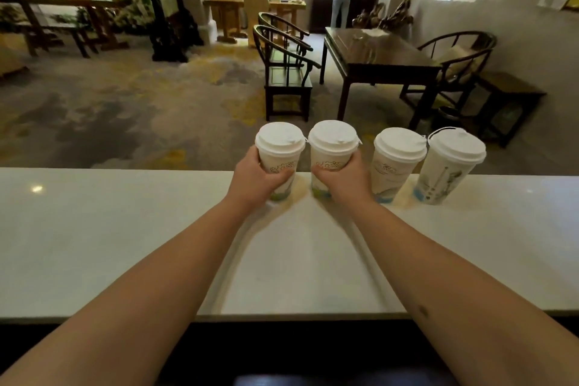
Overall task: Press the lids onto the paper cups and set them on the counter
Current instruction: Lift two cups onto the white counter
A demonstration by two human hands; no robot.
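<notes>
Printed marks on the paper cups (395, 168) are too blurred to read.

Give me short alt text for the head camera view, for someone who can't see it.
Seen from above, a person's left hand and right hand each grip a lidded paper cup at the far edge of a white counter. Two more lidded cups stand to the right. Beyond are dark wooden chairs and a table.

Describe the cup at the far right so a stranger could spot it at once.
Look along the far edge of the white counter, where four lidded paper cups stand in a row. The rightmost cup stands free of both hands, and alone carries a tall thin printed design.
</notes>
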